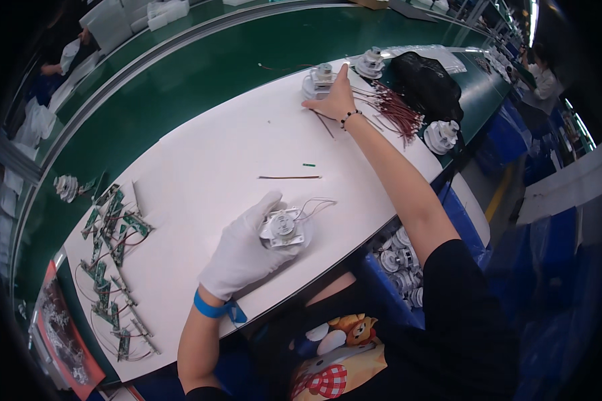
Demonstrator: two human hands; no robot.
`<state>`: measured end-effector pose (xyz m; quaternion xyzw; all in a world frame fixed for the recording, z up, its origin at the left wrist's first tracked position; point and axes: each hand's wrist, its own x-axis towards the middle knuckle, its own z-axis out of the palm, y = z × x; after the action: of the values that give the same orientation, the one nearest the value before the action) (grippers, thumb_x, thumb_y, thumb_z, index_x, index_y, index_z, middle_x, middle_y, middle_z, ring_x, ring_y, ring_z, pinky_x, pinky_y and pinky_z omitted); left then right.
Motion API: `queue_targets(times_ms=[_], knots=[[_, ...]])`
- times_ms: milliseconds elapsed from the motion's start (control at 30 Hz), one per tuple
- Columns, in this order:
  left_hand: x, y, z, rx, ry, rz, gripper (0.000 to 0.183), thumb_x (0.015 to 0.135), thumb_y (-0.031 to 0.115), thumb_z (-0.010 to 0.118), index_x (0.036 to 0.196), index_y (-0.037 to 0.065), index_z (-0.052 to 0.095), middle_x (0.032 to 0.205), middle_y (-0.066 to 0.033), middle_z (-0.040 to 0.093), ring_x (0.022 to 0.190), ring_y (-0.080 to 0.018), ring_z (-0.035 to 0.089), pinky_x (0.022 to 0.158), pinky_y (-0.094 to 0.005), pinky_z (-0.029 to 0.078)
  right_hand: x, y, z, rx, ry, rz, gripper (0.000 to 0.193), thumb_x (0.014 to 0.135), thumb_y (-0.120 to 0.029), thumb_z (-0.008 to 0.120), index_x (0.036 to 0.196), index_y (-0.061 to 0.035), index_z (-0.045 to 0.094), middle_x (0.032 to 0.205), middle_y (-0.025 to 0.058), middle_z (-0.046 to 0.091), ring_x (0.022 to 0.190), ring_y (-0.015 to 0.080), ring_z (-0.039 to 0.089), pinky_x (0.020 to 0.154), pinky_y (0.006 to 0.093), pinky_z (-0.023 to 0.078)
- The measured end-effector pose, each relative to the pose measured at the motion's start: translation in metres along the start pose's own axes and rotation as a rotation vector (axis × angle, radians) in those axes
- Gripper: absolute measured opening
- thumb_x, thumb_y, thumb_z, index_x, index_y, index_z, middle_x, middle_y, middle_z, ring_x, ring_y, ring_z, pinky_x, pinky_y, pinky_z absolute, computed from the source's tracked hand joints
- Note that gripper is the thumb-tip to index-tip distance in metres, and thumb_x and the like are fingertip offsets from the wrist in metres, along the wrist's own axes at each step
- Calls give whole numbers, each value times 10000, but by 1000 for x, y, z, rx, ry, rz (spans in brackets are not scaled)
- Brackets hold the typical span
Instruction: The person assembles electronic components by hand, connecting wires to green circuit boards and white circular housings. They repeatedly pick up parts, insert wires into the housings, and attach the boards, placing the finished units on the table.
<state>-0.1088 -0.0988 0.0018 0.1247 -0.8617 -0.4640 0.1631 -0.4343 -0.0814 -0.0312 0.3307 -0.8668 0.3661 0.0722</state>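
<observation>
My left hand (244, 247), in a white glove, is closed around a white round motor-like unit (284, 227) with a square plate and two thin loose wires. At the far side of the white work surface (207, 154), my bare right hand (336, 100) has its thumb and forefinger spread apart. It is beside another white round unit (318, 79), partly covering it; its other fingers are hidden. Between the hands lie a short wire lead (289, 177) and a small green circuit strip (309, 164).
Green circuit boards with wires (107, 267) lie at left. Red-brown wires (398, 110), a black plastic bag (427, 83) and more white units (441, 137) are at far right. Below the edge, a blue bin (381, 281) holds several units. Other people (542, 73) work nearby.
</observation>
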Motion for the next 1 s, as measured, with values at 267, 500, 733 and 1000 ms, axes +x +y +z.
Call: queue_targets(times_ms=[267,500,733,1000], knots=[[-15,18,-32,224,-136,-74,478,616,236,762,1016,49,580,933,-136,610,847,-293,611,743,-334,490,-52,13,-74,12,-130,-423,112,724,-104,638,791,-14,638,807,119,622,692,218,598,652,308,484],[-40,30,-38,453,4,-187,438,638,236,753,987,44,571,877,-132,594,784,-275,609,717,-325,489,-132,-60,-29,-68,-376,-935,107,678,-56,616,775,-18,592,753,82,591,770,236,551,701,317,460],[-66,19,-39,353,107,-253,700,594,237,789,1171,5,466,1026,-137,554,899,-259,580,757,-326,474,-121,-96,11,-186,-399,-1012,26,655,-9,537,665,-34,538,654,88,544,699,244,529,675,340,461],[-87,15,-55,170,155,-322,788,545,196,825,1216,21,452,1143,-118,535,1012,-211,547,816,-318,462,-151,-86,-34,592,-473,-373,196,710,54,607,900,19,639,821,87,608,740,147,612,666,239,515]])
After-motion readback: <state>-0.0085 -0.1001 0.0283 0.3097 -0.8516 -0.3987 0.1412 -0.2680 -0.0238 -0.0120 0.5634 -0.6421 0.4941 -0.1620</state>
